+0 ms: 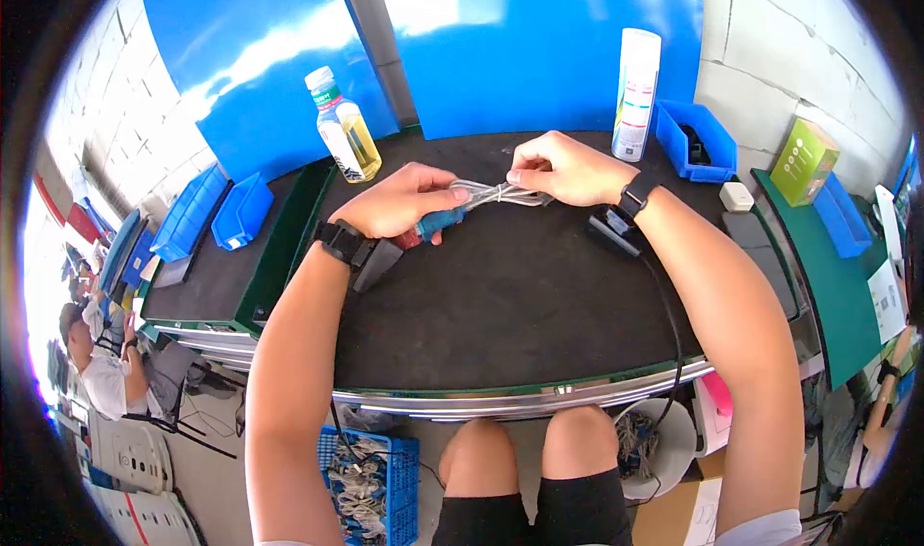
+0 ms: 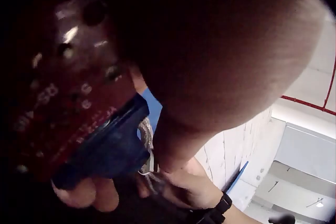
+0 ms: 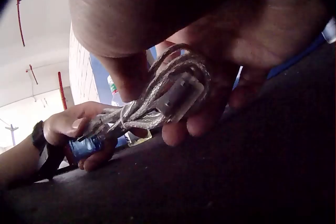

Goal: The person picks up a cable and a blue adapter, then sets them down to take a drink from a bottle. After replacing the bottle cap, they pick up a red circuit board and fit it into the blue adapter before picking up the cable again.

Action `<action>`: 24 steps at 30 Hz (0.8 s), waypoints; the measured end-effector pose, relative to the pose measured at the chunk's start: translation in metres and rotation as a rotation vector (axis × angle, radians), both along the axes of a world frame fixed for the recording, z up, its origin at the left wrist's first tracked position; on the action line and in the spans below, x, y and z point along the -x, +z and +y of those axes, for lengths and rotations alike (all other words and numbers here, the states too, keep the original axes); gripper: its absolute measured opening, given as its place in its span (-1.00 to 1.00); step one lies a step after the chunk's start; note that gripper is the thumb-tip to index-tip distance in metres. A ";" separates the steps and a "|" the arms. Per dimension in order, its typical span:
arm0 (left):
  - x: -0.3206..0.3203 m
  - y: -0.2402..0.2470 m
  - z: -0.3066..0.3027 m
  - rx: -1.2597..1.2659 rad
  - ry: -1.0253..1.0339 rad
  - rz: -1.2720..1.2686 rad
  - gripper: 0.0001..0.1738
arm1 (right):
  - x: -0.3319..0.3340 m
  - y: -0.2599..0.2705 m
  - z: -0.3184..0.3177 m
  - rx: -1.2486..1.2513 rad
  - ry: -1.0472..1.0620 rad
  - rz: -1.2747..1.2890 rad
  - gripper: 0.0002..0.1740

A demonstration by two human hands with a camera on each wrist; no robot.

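A bundle of grey braided cable (image 1: 496, 196), looped and cinched at its middle, stretches between both hands above the dark mat. At its left end my left hand (image 1: 397, 204) grips a red-and-blue adapter (image 1: 441, 222), thumb over the cable and fingers beneath. White lettering marks the adapter's translucent red casing (image 2: 79, 98) in the left wrist view. My right hand (image 1: 568, 169) pinches the bundle's other end between thumb and fingers. In the right wrist view a clear-shelled plug (image 3: 181, 97) lies among the loops, beside those fingertips.
The dark-matted workbench (image 1: 520, 305) carries a bottle of yellow liquid (image 1: 346, 132), a white spray can (image 1: 636, 94) and a blue bin (image 1: 698, 166). Below stand a blue crate of cables (image 1: 402, 488) and a white bucket (image 1: 679, 450). Another person (image 1: 115, 378) sits at left.
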State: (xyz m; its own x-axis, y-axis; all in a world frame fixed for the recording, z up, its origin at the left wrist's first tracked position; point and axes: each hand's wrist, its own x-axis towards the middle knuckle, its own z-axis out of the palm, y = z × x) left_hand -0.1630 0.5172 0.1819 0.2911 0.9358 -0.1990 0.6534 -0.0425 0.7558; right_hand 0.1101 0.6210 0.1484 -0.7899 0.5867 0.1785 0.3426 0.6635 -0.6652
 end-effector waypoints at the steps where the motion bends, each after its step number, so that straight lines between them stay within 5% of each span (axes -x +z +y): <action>1: 0.003 -0.003 0.003 0.001 0.000 0.001 -0.52 | 0.000 0.002 0.000 -0.067 -0.011 -0.082 -0.70; 8: 0.015 -0.022 0.019 -0.008 -0.100 -0.102 -0.51 | 0.000 -0.008 0.002 0.002 0.006 0.038 -0.68; 24: 0.008 -0.017 0.014 -0.076 -0.023 -0.054 -0.50 | 0.001 -0.006 -0.001 -0.335 -0.031 -0.001 -0.61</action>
